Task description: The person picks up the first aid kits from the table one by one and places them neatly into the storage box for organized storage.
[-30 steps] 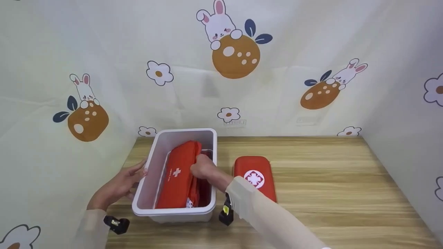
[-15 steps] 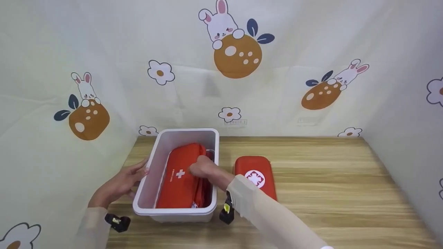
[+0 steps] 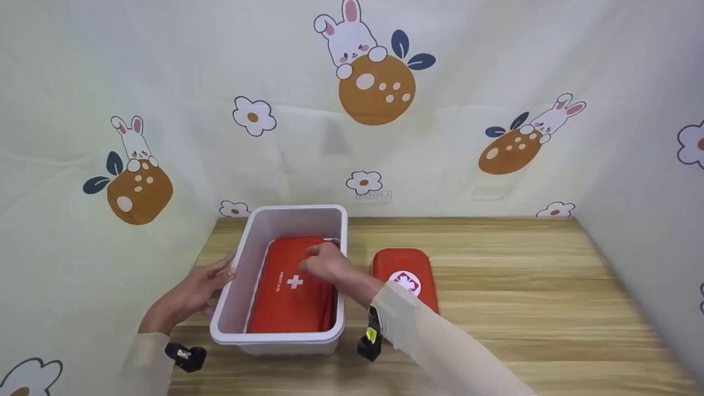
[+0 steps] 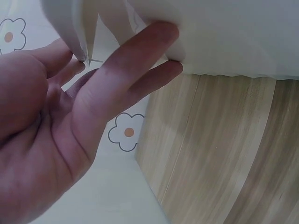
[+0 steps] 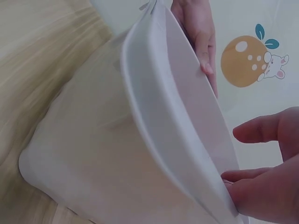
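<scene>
A white plastic bin (image 3: 278, 336) stands on the table at centre left in the head view. Inside it lies a red first aid pouch (image 3: 286, 297) with a white cross, face up and nearly flat. My left hand (image 3: 190, 294) holds the bin's left rim, thumb over the edge; in the left wrist view, fingers (image 4: 140, 60) rest against its outer wall. Over the pouch's right side is my right hand (image 3: 327, 264), its thumb and fingers apart in the right wrist view (image 5: 271, 168). Whether it touches the pouch is hard to tell.
A red hard case (image 3: 404, 264) with a white round cross emblem lies right of the bin, partly behind my right sleeve. The wood-grain table (image 3: 522, 286) extends to the right. Patterned cloth walls (image 3: 440, 137) close in the back and sides.
The pouch has gone from tilted to lying flatter in the bin, its cross shifting right and down. My right hand has loosened its fingers from it. The left hand keeps its place.
</scene>
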`<state>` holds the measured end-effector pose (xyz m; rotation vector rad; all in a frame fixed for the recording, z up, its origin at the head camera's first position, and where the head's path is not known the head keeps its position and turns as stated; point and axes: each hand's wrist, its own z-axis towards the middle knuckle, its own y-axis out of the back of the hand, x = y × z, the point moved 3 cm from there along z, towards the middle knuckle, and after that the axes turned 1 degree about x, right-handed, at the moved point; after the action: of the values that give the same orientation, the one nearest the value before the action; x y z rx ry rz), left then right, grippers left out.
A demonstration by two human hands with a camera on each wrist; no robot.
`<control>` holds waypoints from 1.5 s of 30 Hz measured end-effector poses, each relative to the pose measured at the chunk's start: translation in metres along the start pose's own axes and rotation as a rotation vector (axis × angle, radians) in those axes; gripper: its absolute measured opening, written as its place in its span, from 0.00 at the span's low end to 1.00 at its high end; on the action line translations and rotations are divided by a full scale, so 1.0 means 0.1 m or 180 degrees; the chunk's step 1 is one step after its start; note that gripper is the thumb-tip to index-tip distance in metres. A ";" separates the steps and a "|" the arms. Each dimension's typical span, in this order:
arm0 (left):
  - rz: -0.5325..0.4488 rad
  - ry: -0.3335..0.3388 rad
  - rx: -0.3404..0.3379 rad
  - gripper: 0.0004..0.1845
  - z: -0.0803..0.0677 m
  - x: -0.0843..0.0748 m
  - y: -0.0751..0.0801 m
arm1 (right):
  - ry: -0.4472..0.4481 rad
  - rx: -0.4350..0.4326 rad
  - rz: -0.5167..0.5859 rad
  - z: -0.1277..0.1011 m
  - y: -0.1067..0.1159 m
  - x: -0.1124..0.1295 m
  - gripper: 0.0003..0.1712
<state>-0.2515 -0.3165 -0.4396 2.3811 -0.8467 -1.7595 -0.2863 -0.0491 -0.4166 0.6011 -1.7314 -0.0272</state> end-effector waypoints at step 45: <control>-0.0078 -0.0009 0.0132 0.40 0.02 0.02 0.03 | 0.2133 -0.2265 -0.0103 -0.39 0.96 -0.81 0.14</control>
<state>-0.2541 -0.3196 -0.4413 2.4254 -0.8666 -1.7718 -0.2762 0.0780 -0.4479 0.0779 -0.9583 -0.4025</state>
